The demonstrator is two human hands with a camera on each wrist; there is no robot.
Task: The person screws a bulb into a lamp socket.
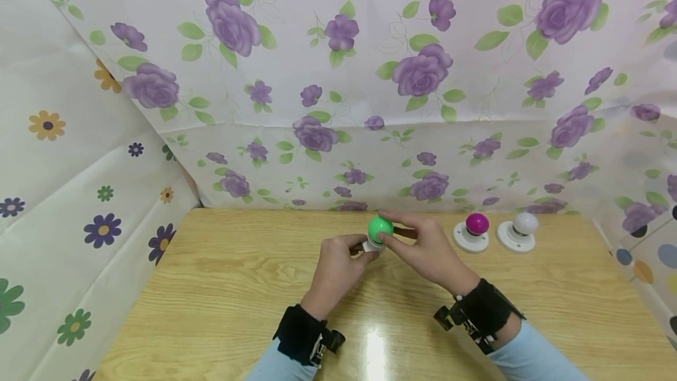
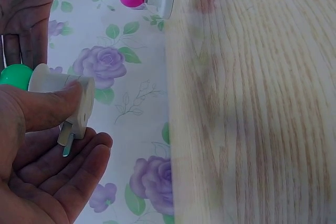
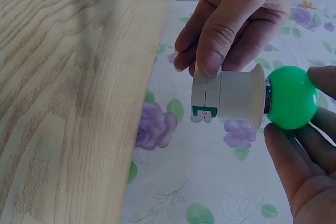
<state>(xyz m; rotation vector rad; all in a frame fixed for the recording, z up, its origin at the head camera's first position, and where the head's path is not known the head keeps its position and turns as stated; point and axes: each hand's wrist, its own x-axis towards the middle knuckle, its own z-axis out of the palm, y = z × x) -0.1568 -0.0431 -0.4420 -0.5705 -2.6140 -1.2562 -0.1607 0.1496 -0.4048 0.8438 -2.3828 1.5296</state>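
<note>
A round green light bulb (image 1: 380, 228) sits in a white plug-in lamp socket (image 3: 236, 95), raised above the table. My left hand (image 1: 338, 266) grips the socket's body between thumb and fingers; its two metal prongs (image 2: 66, 139) show in the left wrist view. On the socket's side is a small green-edged switch (image 3: 205, 113). My right hand (image 1: 423, 249) pinches the green bulb with thumb and fingertips around the glass. A dark strip of the bulb's base shows between glass and socket rim in the right wrist view.
To the right on the wooden table (image 1: 238, 287) stand two round white lamp bases, one with a magenta bulb (image 1: 477, 224), the other with a white bulb (image 1: 526, 223). Flowered cloth (image 1: 338, 104) hangs behind the table's back edge.
</note>
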